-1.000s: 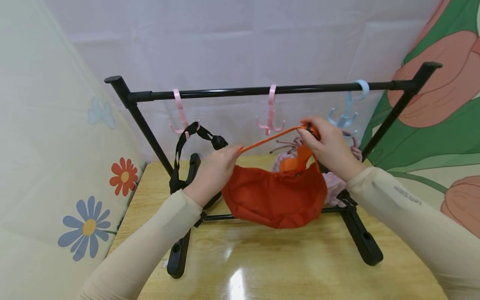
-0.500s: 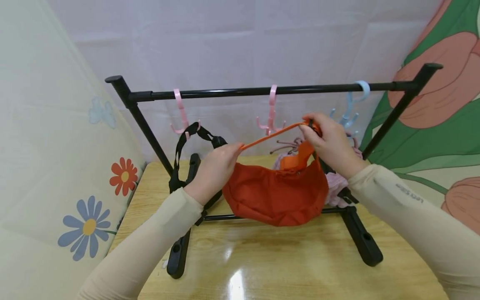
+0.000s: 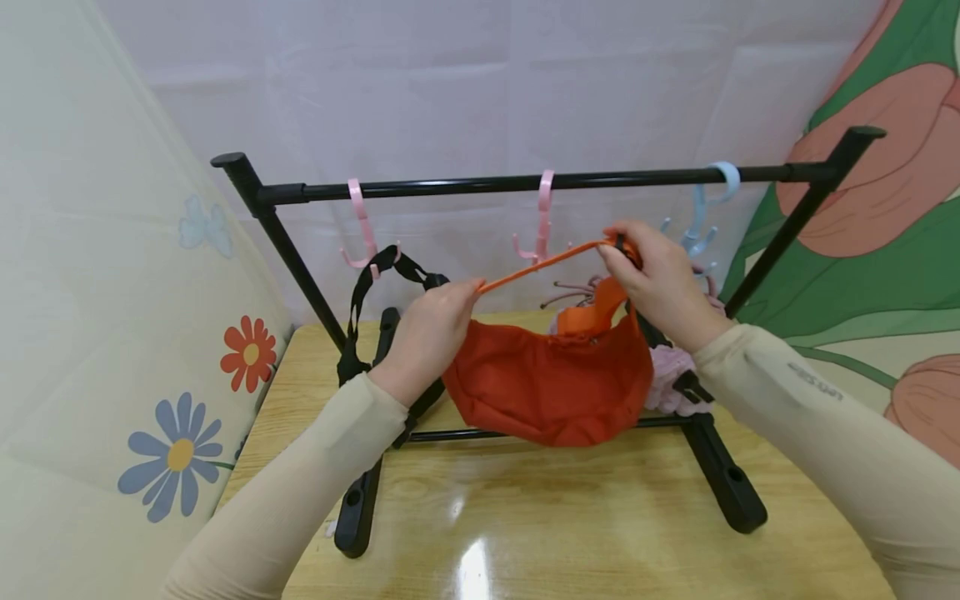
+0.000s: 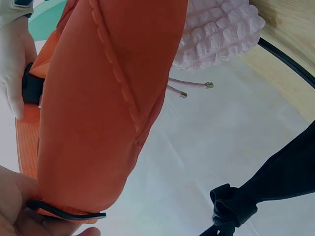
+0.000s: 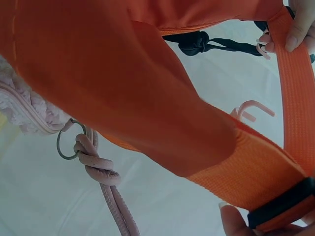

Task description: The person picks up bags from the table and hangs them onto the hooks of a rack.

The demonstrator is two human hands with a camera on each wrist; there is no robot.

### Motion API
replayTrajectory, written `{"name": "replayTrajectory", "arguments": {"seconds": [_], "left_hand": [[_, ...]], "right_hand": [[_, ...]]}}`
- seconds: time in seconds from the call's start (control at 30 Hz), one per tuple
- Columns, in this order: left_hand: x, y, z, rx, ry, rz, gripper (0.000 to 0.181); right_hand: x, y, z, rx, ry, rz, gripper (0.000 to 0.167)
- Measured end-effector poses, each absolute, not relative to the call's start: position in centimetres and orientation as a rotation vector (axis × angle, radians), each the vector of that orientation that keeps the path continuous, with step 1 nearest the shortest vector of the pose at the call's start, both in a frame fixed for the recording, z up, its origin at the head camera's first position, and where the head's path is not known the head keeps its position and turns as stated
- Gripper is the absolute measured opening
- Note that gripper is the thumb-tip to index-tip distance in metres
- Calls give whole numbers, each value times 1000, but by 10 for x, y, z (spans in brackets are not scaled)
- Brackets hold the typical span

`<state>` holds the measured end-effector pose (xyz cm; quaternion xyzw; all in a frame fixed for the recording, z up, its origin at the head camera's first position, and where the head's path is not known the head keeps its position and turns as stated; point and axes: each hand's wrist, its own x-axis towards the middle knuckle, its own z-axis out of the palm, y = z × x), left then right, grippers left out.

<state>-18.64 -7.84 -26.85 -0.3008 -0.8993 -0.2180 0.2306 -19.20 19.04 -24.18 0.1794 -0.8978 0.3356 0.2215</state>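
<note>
A red-orange shoulder bag (image 3: pixel 551 383) hangs between my hands, in front of the black rack. My left hand (image 3: pixel 431 337) pinches the orange strap (image 3: pixel 540 265) near the bag's left end. At the other end my right hand (image 3: pixel 660 283) grips the strap by its black slider (image 5: pixel 283 202). Between the hands the strap runs taut, slanting up to the right. In the head view it crosses the lower prongs of the middle pink hook (image 3: pixel 543 217); whether it touches them I cannot tell.
The black crossbar (image 3: pixel 465 184) also carries a left pink hook (image 3: pixel 362 218) and a blue hook (image 3: pixel 699 225). A black strap (image 3: pixel 358 312) hangs from the left hook. Behind the bag, a puckered pink bag (image 4: pixel 216 37) hangs at right, partly hidden. Rack feet (image 3: pixel 723 475) stand on the wooden table (image 3: pixel 570 525).
Both hands have risen a little, lifting the bag slightly. The strap has come up across the middle hook's lower prongs in the head view. Both grips stay the same.
</note>
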Motion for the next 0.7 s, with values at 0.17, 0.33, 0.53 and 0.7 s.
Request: {"name": "replayTrajectory", "arguments": {"seconds": [0.17, 0.33, 0.53, 0.7], "left_hand": [[-188, -78, -266, -784, -2478, -581, 27], [-188, -77, -265, -761, -2486, -587, 27], [-188, -76, -264, -753, -2467, -591, 27], [-190, -77, -265, -744, -2445, -578, 27]], "right_hand": [[-194, 189, -241, 491, -2480, 946, 35], [-196, 189, -240, 488, -2485, 943, 36], [-200, 189, -239, 497, -2470, 912, 34], [-205, 187, -239, 491, -2465, 903, 32]]}}
